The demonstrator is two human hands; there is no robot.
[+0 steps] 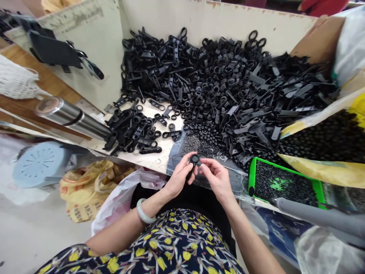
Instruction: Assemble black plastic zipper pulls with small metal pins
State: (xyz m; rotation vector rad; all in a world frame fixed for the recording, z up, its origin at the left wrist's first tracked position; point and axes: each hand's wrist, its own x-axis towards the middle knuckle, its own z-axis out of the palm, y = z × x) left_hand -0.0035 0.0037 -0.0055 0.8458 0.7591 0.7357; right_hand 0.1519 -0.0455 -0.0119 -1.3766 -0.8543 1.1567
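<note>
My left hand (177, 178) is closed around a black plastic part with a ring-shaped end (195, 158), held up near the front edge of the table. The fingers of my right hand (217, 178) are pinched together at the right side of that ring. Whatever lies between those fingertips is too small to make out. Just beyond my hands are a pile of small grey pieces (191, 144) and a heap of round black caps (203, 131). A thin metal-shafted tool (235, 170) lies to the right of my right hand.
Long black ringed parts (137, 129) lie at left, beside a steel flask (74, 118). Large heaps of black rings (222, 72) and flat black blades (265, 110) fill the back. A green tray (252, 177) of small black pieces stands right, near a grey bar (310, 213).
</note>
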